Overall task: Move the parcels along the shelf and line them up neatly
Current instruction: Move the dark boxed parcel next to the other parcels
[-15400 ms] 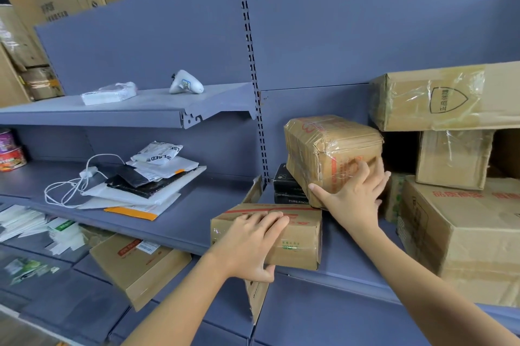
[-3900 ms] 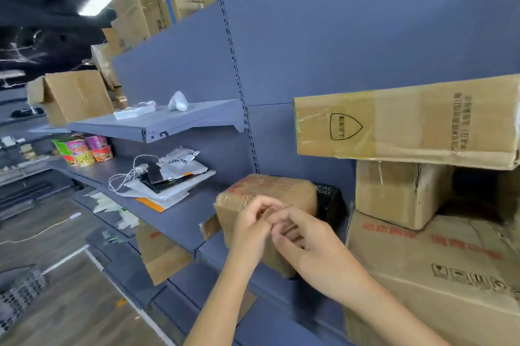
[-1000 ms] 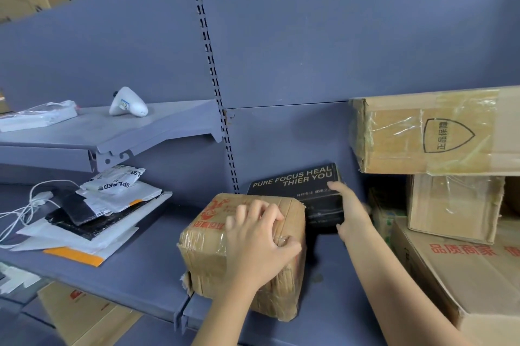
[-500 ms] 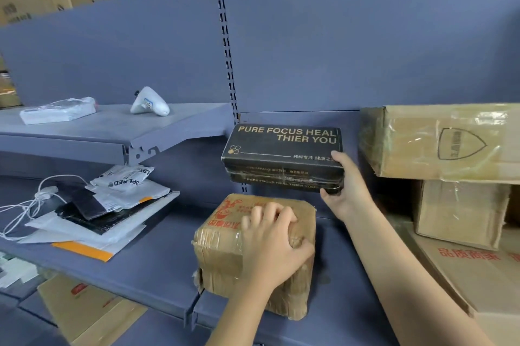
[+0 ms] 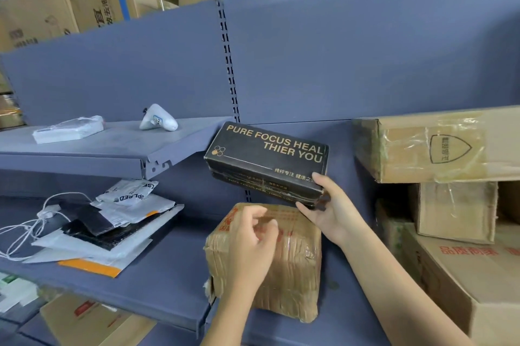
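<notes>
A black box (image 5: 264, 160) with gold lettering hangs tilted in the air above the shelf; my right hand (image 5: 327, 210) grips its lower right corner, thumb on top. Under it a tape-wrapped brown parcel (image 5: 292, 264) stands near the front edge of the grey shelf (image 5: 157, 283). My left hand (image 5: 250, 244) hovers just over the parcel's top, fingers loosely curled and holding nothing.
Stacked cardboard cartons (image 5: 450, 148) fill the shelf to the right. Left of the parcel lies a pile of mailer bags (image 5: 112, 230) with a white cable (image 5: 31, 227). An upper left shelf carries a white scanner (image 5: 159, 119) and a white packet (image 5: 69, 129).
The black box went from lying on the shelf behind the parcel to held up in my right hand. My left hand has lifted off the brown parcel's top.
</notes>
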`<state>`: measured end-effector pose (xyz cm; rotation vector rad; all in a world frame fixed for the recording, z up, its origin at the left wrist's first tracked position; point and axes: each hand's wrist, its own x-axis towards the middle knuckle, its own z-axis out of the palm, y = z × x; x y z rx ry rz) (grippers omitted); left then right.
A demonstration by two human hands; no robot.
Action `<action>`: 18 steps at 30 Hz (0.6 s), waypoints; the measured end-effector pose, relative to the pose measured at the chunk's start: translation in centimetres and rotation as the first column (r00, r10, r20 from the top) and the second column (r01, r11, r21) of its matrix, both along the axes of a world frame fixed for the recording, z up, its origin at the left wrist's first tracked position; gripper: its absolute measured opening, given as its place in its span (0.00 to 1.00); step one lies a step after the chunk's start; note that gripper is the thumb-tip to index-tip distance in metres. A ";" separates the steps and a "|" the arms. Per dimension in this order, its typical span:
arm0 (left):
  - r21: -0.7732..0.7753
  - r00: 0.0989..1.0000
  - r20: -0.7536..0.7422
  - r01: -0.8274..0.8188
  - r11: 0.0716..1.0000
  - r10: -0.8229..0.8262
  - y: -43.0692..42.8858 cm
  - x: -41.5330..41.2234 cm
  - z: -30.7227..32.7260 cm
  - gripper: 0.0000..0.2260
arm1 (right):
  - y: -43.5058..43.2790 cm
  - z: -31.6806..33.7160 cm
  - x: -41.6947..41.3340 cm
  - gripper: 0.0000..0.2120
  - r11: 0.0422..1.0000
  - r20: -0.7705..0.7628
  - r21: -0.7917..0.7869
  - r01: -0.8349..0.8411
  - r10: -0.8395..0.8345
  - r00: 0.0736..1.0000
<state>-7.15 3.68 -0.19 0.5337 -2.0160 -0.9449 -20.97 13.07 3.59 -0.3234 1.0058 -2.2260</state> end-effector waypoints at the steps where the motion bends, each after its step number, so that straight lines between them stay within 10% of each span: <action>1: 0.061 0.999 -0.049 -0.009 0.998 0.012 -0.3 0.3 0.3 0.11 | 0.2 -0.1 0.2 0.11 1.000 -0.021 -0.005 -0.011 0.011 1.000; 9: 0.515 0.976 -0.216 0.084 0.853 0.035 -1.6 1.6 2.3 0.33 | 1.6 -0.9 2.7 0.47 0.992 -0.376 -0.051 0.116 -0.126 0.918; 18: 0.663 0.811 -0.567 0.554 0.503 -0.146 -0.6 3.9 4.0 0.35 | 4.9 -5.8 10.4 0.51 0.883 -0.819 -0.314 0.350 -0.438 0.370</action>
